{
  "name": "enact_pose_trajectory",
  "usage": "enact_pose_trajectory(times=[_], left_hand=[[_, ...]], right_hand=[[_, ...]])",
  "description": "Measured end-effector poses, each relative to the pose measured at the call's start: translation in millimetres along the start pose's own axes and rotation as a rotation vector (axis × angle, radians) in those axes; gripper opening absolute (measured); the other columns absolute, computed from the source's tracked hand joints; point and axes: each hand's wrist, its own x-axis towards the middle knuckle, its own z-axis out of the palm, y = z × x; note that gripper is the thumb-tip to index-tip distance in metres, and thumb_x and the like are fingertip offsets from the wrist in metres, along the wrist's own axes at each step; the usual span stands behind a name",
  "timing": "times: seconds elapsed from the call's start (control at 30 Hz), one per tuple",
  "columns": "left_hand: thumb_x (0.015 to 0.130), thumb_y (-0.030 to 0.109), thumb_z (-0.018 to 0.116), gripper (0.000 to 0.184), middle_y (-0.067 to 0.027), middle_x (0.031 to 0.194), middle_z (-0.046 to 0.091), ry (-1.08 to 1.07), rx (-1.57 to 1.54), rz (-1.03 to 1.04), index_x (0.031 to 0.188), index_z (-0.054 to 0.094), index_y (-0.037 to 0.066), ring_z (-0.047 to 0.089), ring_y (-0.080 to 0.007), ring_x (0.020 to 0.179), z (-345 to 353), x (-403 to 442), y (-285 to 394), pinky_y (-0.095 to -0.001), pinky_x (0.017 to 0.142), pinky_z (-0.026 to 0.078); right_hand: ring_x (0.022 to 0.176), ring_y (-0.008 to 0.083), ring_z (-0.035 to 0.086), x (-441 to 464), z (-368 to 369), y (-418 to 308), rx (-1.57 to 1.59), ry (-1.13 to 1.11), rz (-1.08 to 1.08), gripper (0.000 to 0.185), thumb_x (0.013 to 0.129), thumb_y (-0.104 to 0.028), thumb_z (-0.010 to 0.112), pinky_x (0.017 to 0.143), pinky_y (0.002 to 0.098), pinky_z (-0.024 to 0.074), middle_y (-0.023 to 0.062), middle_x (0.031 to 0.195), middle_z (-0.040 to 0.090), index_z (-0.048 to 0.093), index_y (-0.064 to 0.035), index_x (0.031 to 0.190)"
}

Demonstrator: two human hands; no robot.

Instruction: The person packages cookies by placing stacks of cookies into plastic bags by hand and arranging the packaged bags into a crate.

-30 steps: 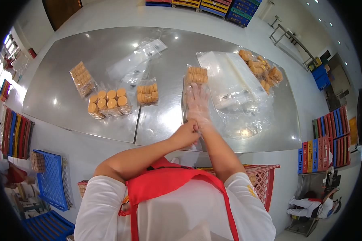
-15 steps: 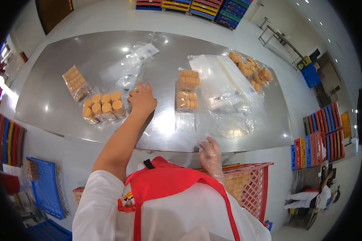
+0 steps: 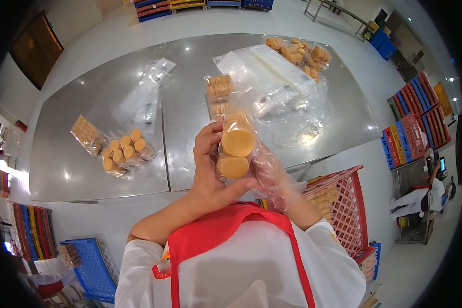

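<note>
Clasping the bagged biscuits [image 3: 236,142] from one side, the bare left hand [image 3: 208,167] is partly closed, thumb lowermost; the gloved right hand [image 3: 271,172] lies against the opposite side, its fingertips hidden, so how far it closes cannot be told. For a sound hold, pressure should be light and even on both sides, lest the clear wrapping slip or the biscuits crack. Beyond this pack, raised near the front edge of the table [image 3: 190,77], lie further packs [image 3: 219,88] and clear bags [image 3: 267,66].
</note>
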Motion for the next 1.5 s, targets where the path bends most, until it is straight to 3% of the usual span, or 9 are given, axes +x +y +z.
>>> enact_pose_trajectory(times=[0.13, 0.23, 0.33, 0.43, 0.6, 0.7, 0.97, 1.27, 1.5], left_hand=[[0.075, 0.023, 0.086, 0.102, -0.0191, 0.149, 0.021, -0.072, 0.279, 0.067, 0.144, 0.012, 0.008, 0.032, -0.0313, 0.137, -11, -5, 7, -0.0444, 0.112, 0.031], [0.071, 0.018, 0.086, 0.092, -0.0219, 0.144, 0.026, 0.028, 0.177, 0.017, 0.141, 0.027, 0.004, 0.032, -0.0350, 0.138, -9, -7, 14, -0.0464, 0.109, 0.037], [0.073, 0.012, 0.083, 0.084, -0.0209, 0.139, 0.034, -0.003, 0.473, -0.011, 0.140, 0.033, 0.002, 0.038, -0.0339, 0.133, -23, -3, 31, -0.0444, 0.105, 0.041], [0.077, 0.011, 0.078, 0.080, -0.0148, 0.140, 0.035, 0.007, 0.357, -0.117, 0.142, 0.032, 0.001, 0.043, -0.0257, 0.128, -33, -10, 28, -0.0384, 0.109, 0.035], [0.093, 0.001, 0.053, 0.051, -0.0142, 0.132, 0.050, 0.357, -0.349, -0.293, 0.141, 0.038, 0.000, 0.052, -0.0223, 0.122, -41, -3, 23, -0.0380, 0.104, 0.044], [0.096, 0.010, 0.055, 0.049, -0.0132, 0.133, 0.052, 0.301, -0.783, -0.465, 0.141, 0.039, 0.001, 0.054, -0.0232, 0.122, -46, -6, 11, -0.0386, 0.104, 0.045], [0.098, 0.021, 0.060, 0.050, -0.0121, 0.131, 0.055, 0.149, -1.083, -0.507, 0.140, 0.040, 0.003, 0.058, -0.0240, 0.119, -35, -9, -3, -0.0392, 0.100, 0.050], [0.080, 0.007, 0.076, 0.072, -0.0109, 0.131, 0.055, 0.228, -0.832, -0.435, 0.142, 0.039, 0.003, 0.056, -0.0241, 0.121, -42, -4, -8, -0.0387, 0.101, 0.049], [0.075, 0.001, 0.076, 0.083, -0.0085, 0.120, 0.054, 0.083, -0.507, -0.594, 0.142, 0.029, 0.011, 0.054, -0.0222, 0.119, -55, -6, -10, -0.0348, 0.098, 0.048]], right_hand=[[0.129, 0.0209, 0.049, 5, 4, 4, 0.076, 0.037, 0.085, 0.067, 0.102, -0.028, 0.054, 0.106, 0.0373, 0.0456, 0.0088, 0.144, 0.042, 0.017, -0.0092, 0.155], [0.126, 0.0210, 0.052, 10, 9, 6, 0.059, 0.000, 0.058, 0.061, 0.102, -0.025, 0.053, 0.102, 0.0366, 0.0485, 0.0088, 0.140, 0.046, 0.022, -0.0082, 0.153], [0.124, 0.0223, 0.053, 12, 2, 12, 0.109, 0.046, 0.042, 0.057, 0.102, -0.025, 0.054, 0.098, 0.0392, 0.0506, 0.0094, 0.138, 0.048, 0.028, -0.0069, 0.149], [0.121, 0.0247, 0.055, 16, 5, 5, 0.145, 0.023, -0.035, 0.053, 0.102, -0.024, 0.055, 0.092, 0.0423, 0.0531, 0.0103, 0.136, 0.049, 0.032, -0.0053, 0.146], [0.109, 0.0251, 0.060, 5, 11, -5, 0.006, 0.043, -0.094, 0.050, 0.098, -0.015, 0.060, 0.083, 0.0406, 0.0556, 0.0091, 0.128, 0.051, 0.040, -0.0031, 0.142], [0.098, 0.0206, 0.060, -3, 18, -6, -0.164, 0.019, -0.176, 0.050, 0.094, -0.006, 0.063, 0.078, 0.0356, 0.0549, 0.0066, 0.120, 0.051, 0.045, -0.0034, 0.140], [0.094, 0.0122, 0.056, -12, 32, -13, -0.278, -0.073, -0.197, 0.055, 0.090, 0.002, 0.067, 0.076, 0.0275, 0.0519, 0.0040, 0.112, 0.052, 0.045, -0.0057, 0.140], [0.111, 0.0158, 0.052, -6, 23, -9, -0.377, -0.043, -0.219, 0.063, 0.092, -0.013, 0.070, 0.090, 0.0311, 0.0482, 0.0093, 0.125, 0.052, 0.037, -0.0035, 0.145], [0.118, 0.0189, 0.049, 11, 7, 4, -0.461, 0.035, -0.076, 0.075, 0.090, -0.025, 0.073, 0.100, 0.0337, 0.0427, 0.0125, 0.132, 0.048, 0.031, -0.0036, 0.149]])
